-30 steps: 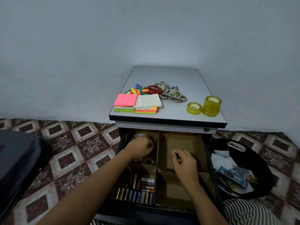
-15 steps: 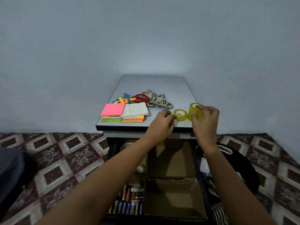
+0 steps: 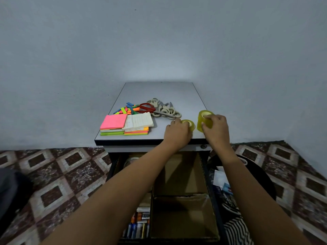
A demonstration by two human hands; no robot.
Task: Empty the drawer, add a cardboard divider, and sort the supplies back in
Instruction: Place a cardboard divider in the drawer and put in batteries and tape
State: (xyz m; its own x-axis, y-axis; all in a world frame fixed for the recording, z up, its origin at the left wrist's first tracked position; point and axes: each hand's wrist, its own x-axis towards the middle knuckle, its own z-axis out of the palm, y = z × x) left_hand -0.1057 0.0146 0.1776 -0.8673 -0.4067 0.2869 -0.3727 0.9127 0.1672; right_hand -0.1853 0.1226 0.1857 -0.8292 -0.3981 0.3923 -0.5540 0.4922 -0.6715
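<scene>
Left hand [image 3: 177, 132] curled over low yellow tape roll [image 3: 190, 124], translucent, pale core; right hand [image 3: 215, 129] grips taller stack of rolls [image 3: 203, 119], same yellow, just beside; both on grey cabinet top [image 3: 159, 91], near front right edge; open drawer [image 3: 215, 200] below holds brown cardboard divider [image 3: 184, 196]; batteries [image 3: 139, 226] in front-left compartment

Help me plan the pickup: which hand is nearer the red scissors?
Left. The left hand holds the tape roll just right of the red scissors; the right hand grips the tape stack farther right.

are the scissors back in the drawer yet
No, the scissors lie on the cabinet top beside the sticky notes.
</scene>
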